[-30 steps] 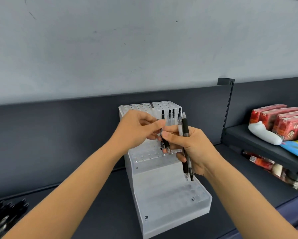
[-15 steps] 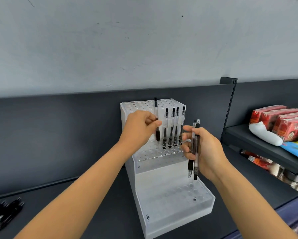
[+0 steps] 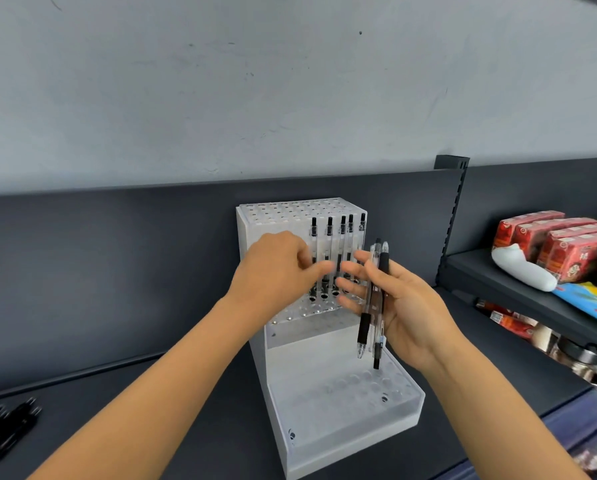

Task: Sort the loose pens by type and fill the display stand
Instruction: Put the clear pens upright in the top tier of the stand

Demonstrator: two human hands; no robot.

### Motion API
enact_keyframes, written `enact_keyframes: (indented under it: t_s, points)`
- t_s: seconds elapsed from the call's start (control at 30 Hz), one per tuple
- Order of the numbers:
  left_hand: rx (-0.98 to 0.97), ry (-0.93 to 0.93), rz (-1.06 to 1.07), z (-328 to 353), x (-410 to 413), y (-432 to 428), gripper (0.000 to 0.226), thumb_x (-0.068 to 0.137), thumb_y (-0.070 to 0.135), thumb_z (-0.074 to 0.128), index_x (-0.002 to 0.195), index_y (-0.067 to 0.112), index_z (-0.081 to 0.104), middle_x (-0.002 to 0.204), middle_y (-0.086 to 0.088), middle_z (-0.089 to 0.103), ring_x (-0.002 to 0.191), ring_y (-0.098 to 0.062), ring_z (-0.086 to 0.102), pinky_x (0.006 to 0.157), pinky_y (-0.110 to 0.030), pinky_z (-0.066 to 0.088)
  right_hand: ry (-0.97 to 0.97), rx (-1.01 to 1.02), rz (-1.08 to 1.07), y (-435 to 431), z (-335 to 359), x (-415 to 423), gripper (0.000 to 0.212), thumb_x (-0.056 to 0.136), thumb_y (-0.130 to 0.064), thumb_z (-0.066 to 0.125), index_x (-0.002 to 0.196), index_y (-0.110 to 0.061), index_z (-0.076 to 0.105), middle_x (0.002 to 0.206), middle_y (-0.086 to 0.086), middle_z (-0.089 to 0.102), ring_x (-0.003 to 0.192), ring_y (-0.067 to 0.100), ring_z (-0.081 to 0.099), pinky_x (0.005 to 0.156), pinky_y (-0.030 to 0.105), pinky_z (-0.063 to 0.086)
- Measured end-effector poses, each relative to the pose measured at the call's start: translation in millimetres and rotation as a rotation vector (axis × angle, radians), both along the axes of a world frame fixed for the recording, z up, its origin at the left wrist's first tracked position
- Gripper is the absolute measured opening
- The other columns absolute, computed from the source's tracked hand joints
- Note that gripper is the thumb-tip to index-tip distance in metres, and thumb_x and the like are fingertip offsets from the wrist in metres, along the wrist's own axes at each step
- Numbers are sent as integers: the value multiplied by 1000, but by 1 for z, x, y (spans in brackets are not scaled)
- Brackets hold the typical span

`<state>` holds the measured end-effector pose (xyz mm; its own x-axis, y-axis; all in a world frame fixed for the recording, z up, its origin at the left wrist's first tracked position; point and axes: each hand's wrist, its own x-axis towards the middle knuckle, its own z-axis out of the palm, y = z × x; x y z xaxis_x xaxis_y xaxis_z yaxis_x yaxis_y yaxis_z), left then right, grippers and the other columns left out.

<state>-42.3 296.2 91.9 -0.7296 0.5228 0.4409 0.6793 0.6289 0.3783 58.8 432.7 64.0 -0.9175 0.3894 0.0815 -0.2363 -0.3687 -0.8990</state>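
A clear tiered display stand (image 3: 328,431) sits in the middle of the dark shelf. Several clear pens with black tops (image 3: 329,237) stand upright in a row of its middle tier. My left hand (image 3: 276,271) hovers in front of that row, fingers loose and blurred, holding nothing. My right hand (image 3: 408,306) is just right of it, thumb pinning a small bundle of pens (image 3: 373,306) against the palm, tips pointing down over the lowest tier, fingers stretched toward the left hand. More loose black pens (image 3: 3,427) lie at the far left edge.
To the right, a lower shelf carries red boxes (image 3: 549,237), a white bundle (image 3: 522,268) and a blue packet (image 3: 591,299). A slotted shelf upright (image 3: 453,216) divides the two bays. The dark back panel stands directly behind the stand.
My left hand let go of the pen it was lowering; that pen now stands at the left end of the row. The hand shifted right toward the bundle, and my right fingers spread out.
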Motion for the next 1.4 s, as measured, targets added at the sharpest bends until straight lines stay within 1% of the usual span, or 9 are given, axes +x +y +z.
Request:
enact_keyframes:
  t_s: [0.13, 0.27, 0.43, 0.63, 0.73, 0.87, 1.1, 1.3, 1.4]
  points:
    - [38, -538, -423, 6, 28, -8, 31, 82, 40, 72, 97, 13, 69, 82, -3, 74, 69, -13, 69, 72, -29, 58, 43, -100, 2, -5, 10, -3, 25, 94, -20, 54, 116, -13, 63, 111, 5, 72, 105, 21, 67, 91, 41, 52]
    - [271, -661, -503, 2, 21, -14, 19, 87, 14, 68, 105, 9, 70, 81, -8, 73, 64, -15, 66, 71, -30, 58, 117, -122, -13, -9, 18, -4, 26, 94, -21, 52, 117, -14, 62, 110, 3, 72, 103, 17, 68, 83, 34, 57]
    - [321, -528, -479, 2, 16, -19, 14, 84, 24, 72, 94, 16, 75, 80, 2, 73, 72, -5, 65, 72, -24, 55, 104, 27, -9, -13, 19, -4, 25, 96, -17, 52, 116, -8, 61, 104, 6, 73, 83, 17, 72, 65, 27, 59]
    - [355, -383, -454, 0, 11, -17, 17, 80, 15, 76, 96, 12, 72, 84, -4, 74, 77, -16, 70, 81, -32, 58, 82, 119, 48, -20, 17, -8, 27, 96, -23, 53, 118, -12, 62, 109, 6, 72, 92, 19, 71, 71, 32, 59]
    - [531, -343, -381, 1, 7, -21, 16, 81, 17, 76, 96, 14, 69, 85, -2, 74, 77, -16, 72, 78, -36, 60, 58, 137, 23, -16, 15, -7, 27, 96, -24, 52, 119, -15, 62, 108, 7, 72, 96, 21, 71, 78, 39, 59]
    - [698, -245, -239, 2, -3, -21, 21, 78, 22, 79, 94, 15, 66, 82, 1, 71, 75, -16, 71, 74, -39, 60, 4, 135, -16, -18, 11, -10, 24, 98, -23, 50, 116, -13, 63, 103, 10, 73, 93, 26, 71, 73, 40, 60]
    - [557, -160, -95, -15, -19, -10, 19, 78, 28, 79, 85, 16, 67, 75, 6, 69, 70, -6, 67, 68, -18, 55, -18, 85, -96, -18, 5, -12, 25, 99, -21, 49, 116, -8, 62, 101, 12, 73, 87, 26, 72, 66, 36, 61]
    - [551, -186, -76, -13, -22, -4, 18, 77, 30, 80, 73, 23, 64, 67, 7, 68, 63, -4, 66, 63, -17, 52, -38, 100, -105, -13, 5, -10, 23, 99, -22, 49, 112, -9, 63, 98, 10, 74, 78, 25, 73, 60, 31, 59]
    - [485, -204, -43, -16, -23, -4, 20, 76, 30, 81, 72, 21, 64, 68, 3, 68, 62, -7, 64, 61, -18, 50, -58, 135, -105, -13, 6, -10, 24, 99, -25, 49, 110, -10, 64, 87, 5, 74, 60, 18, 68, 51, 27, 55]
